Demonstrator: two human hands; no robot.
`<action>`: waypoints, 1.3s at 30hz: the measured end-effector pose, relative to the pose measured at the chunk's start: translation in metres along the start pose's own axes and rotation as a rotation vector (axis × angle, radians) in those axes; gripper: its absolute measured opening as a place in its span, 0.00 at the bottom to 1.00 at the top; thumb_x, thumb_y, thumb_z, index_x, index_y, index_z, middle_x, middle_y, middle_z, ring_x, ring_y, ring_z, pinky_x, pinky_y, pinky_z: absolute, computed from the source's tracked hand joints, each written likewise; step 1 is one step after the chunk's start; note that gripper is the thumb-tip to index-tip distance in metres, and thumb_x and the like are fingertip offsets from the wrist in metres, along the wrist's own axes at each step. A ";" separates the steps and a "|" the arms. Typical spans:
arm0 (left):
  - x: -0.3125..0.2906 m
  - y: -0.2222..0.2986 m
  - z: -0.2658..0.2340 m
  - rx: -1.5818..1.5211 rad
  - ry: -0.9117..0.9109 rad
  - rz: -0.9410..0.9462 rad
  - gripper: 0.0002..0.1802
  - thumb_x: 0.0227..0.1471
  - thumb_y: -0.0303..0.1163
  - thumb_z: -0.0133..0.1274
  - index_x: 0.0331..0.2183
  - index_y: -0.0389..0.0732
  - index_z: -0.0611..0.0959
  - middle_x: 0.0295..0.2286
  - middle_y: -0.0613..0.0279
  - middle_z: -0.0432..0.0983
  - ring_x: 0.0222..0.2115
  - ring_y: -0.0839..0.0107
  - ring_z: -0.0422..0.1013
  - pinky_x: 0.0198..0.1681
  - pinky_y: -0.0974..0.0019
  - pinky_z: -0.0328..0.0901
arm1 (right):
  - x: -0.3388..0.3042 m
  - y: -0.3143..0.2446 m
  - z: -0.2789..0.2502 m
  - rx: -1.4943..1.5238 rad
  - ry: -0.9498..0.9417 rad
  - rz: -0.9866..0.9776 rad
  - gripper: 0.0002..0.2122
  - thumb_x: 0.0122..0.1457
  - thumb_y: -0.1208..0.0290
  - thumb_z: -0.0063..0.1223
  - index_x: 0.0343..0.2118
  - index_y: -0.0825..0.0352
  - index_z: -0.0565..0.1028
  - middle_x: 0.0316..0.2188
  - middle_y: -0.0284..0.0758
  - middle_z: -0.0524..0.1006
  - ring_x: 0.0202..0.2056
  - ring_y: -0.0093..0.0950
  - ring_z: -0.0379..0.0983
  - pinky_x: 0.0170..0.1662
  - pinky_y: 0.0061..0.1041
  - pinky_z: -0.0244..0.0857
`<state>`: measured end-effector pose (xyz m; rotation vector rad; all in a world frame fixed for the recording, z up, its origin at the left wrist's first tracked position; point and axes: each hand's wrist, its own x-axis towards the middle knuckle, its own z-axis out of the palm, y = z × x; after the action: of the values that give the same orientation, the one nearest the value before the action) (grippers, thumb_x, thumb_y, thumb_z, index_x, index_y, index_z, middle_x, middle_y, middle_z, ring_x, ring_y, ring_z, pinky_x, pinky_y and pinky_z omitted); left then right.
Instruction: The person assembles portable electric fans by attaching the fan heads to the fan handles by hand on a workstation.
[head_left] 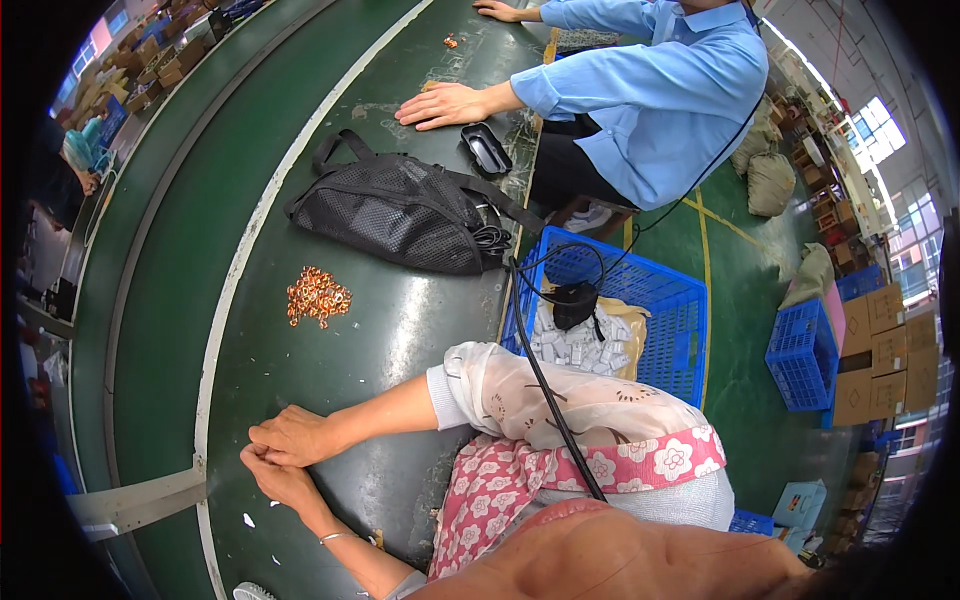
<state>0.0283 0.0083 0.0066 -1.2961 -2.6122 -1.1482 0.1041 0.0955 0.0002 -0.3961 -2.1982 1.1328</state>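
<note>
My right hand (297, 436) and my left hand (284, 482) meet over the green worktop (400, 330), near its white edge strip. Both have their fingers curled in and pressed together at the tips. Whatever they may hold is too small or too hidden to make out. A bracelet circles my left wrist. Beyond my hands lies a loose pile of small copper-coloured ring-like metal pieces (319, 297). Several white scraps (248, 520) are scattered close to my left hand.
A black mesh bag (400, 215) and an open black case (487, 150) lie farther along. A cable (545, 385) runs across my right side. Beside me stands a blue crate (680, 340) with white parts. A co-worker in blue (650, 110) rests a hand on the worktop; a metal bracket (145, 503) crosses left.
</note>
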 end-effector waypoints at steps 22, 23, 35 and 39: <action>0.000 -0.012 0.001 0.052 0.044 0.166 0.08 0.48 0.30 0.50 0.29 0.35 0.72 0.27 0.56 0.68 0.28 0.58 0.66 0.32 0.60 0.61 | 0.001 -0.002 0.003 -0.074 0.035 -0.010 0.10 0.52 0.66 0.48 0.27 0.69 0.65 0.21 0.41 0.73 0.22 0.43 0.72 0.23 0.39 0.62; 0.000 -0.009 0.001 0.039 0.041 0.144 0.08 0.48 0.30 0.49 0.29 0.35 0.72 0.26 0.56 0.68 0.28 0.58 0.66 0.32 0.59 0.61 | 0.001 -0.001 0.003 -0.074 0.034 -0.011 0.10 0.52 0.66 0.48 0.27 0.69 0.65 0.21 0.41 0.73 0.22 0.43 0.72 0.23 0.39 0.62; 0.001 -0.011 0.002 0.034 0.051 0.086 0.09 0.48 0.29 0.50 0.31 0.35 0.71 0.27 0.55 0.69 0.27 0.60 0.66 0.32 0.61 0.62 | 0.002 -0.002 0.003 -0.069 0.002 0.018 0.11 0.52 0.65 0.49 0.29 0.69 0.65 0.22 0.42 0.74 0.24 0.43 0.73 0.26 0.39 0.63; -0.002 -0.006 -0.002 0.004 0.043 0.063 0.10 0.49 0.31 0.50 0.33 0.35 0.71 0.28 0.54 0.70 0.29 0.58 0.68 0.34 0.60 0.63 | 0.002 -0.002 0.007 -0.004 0.018 0.058 0.11 0.48 0.67 0.51 0.29 0.69 0.67 0.23 0.41 0.75 0.26 0.44 0.73 0.28 0.40 0.63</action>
<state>0.0248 0.0039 0.0039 -1.3272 -2.5228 -1.1478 0.0985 0.0909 0.0000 -0.4723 -2.1861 1.1515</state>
